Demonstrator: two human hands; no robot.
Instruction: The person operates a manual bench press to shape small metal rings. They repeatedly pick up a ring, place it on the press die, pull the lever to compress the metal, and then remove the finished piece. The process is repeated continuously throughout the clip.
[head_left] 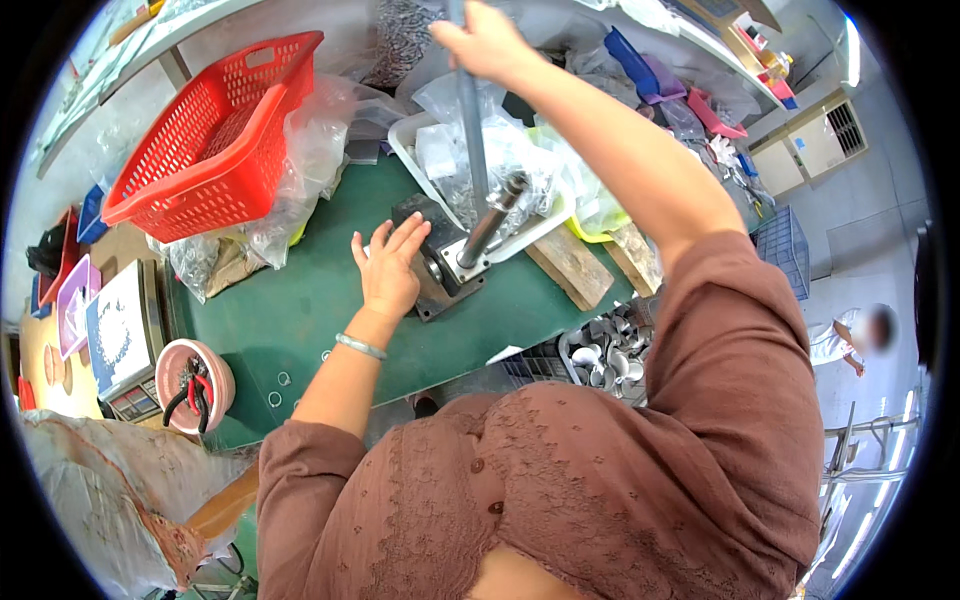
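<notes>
Green table (270, 335), pale shelf (722, 58), glowing tube light (852, 54)

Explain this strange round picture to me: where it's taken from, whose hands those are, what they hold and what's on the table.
It comes from a wide fisheye camera worn on a person's head, looking down, so straight edges bend. There is no robot: both bare hands are the wearer's. The right hand grips a long grey metal bar. The left hand is open, fingers at a dark metal device with an upright cylindrical post. On the green tabletop sit a round pink plastic tub holding red-and-black-handled pliers and a white plastic tray.
</notes>
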